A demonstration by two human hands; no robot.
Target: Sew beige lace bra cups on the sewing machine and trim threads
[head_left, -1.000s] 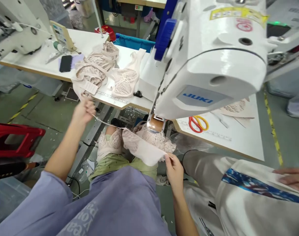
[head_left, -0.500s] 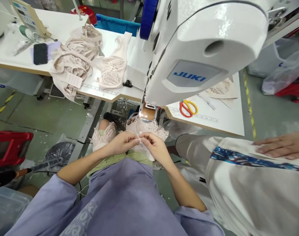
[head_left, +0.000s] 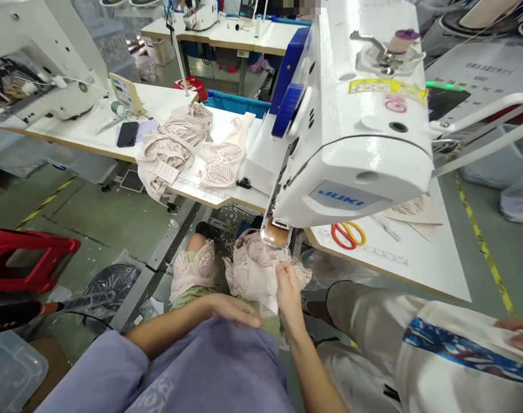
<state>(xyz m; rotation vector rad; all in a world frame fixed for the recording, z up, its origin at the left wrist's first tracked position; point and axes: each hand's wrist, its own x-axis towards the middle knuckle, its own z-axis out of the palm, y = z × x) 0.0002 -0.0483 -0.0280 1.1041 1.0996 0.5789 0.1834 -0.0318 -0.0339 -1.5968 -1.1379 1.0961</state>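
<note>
A pale pink lace bra (head_left: 255, 272) lies bunched on my lap under the front end of the sewing machine (head_left: 313, 166). My right hand (head_left: 289, 292) has its fingers curled onto the bra's right side. Near my waist, against the purple shirt (head_left: 218, 367), my left hand (head_left: 238, 312) rests with its fingers stretched out and nothing in it. Another pale lace piece (head_left: 195, 269) is draped over my left thigh.
Heaped pale bras (head_left: 171, 143) and a phone (head_left: 128, 134) lie on the table to the left. Red and yellow scissors (head_left: 343, 236) lie on the right tabletop. A person in pale trousers (head_left: 365, 321) stands close on the right. A red stool (head_left: 29, 258) is at left.
My hands were pinched together in front of my lap. Now they are apart: the left has dropped to my waist, the right has gone to the bra. The view has tilted up.
</note>
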